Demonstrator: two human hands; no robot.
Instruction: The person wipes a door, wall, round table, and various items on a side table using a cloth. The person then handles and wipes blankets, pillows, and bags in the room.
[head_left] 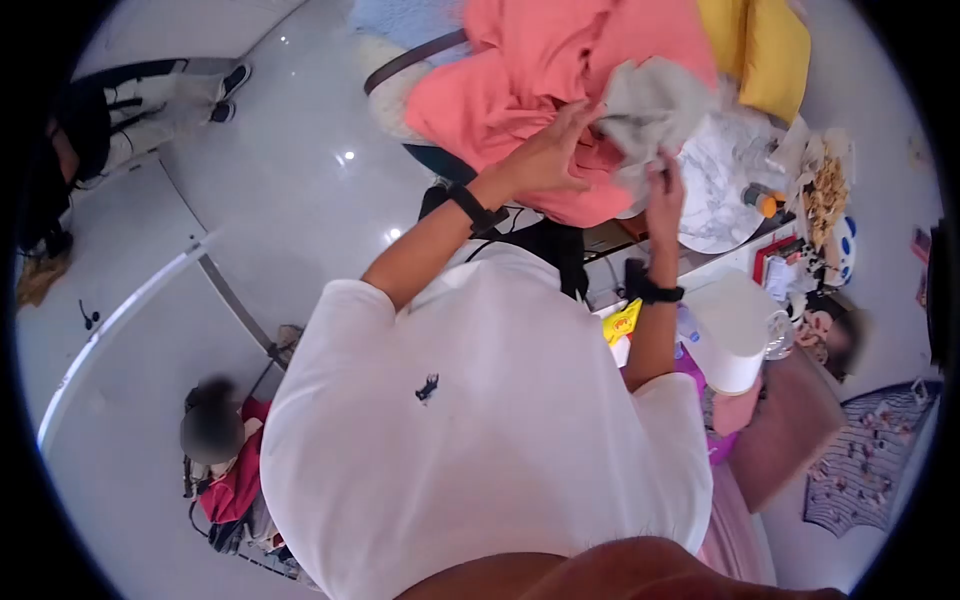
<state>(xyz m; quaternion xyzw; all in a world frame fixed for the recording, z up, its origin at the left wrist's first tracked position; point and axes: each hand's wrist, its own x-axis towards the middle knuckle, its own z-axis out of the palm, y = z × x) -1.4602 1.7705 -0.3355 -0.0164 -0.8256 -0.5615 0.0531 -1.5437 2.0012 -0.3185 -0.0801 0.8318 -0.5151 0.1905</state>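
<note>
A large coral-pink cloth (480, 115) lies heaped in front of me. On its right side rests a crumpled light-grey cloth (655, 100). My left hand (548, 155) is over the coral cloth, thumb and fingers spread apart, with its fingertips by the left edge of the grey cloth. At the lower edge of the grey cloth, my right hand (663, 190) has its fingers curled and closed on the fabric. Both wrists wear dark bands.
To the right stand a round marble-patterned table (715, 220), an orange-capped bottle (762, 200) and a white cylindrical container (735, 345). Yellow cushions (775, 60) lie at the back right. A person (110, 130) is at the far left; a bag-like red item (230, 485) sits lower left.
</note>
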